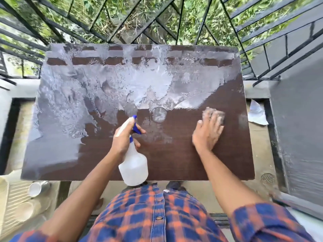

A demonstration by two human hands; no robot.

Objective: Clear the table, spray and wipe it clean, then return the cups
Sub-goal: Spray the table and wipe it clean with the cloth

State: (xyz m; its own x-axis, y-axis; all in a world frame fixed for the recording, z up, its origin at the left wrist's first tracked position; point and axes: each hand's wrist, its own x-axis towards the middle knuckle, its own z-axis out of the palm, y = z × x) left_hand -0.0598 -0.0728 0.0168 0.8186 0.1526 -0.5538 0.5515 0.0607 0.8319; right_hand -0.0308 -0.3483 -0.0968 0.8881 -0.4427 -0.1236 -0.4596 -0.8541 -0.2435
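The spray bottle [133, 165] is held in the left grip [125, 137] above the near middle of the counter [192, 163], nozzle toward the far side. To its right, the right grip [207, 135] lies flat on the counter near the right edge, fingertips on a cloth [216, 114]. A cup [35, 188] sits below the counter's near left corner, a scrap of paper [257, 114] lies on the floor [258, 142] off the right edge, and the railing [157, 23] stands behind the far edge.
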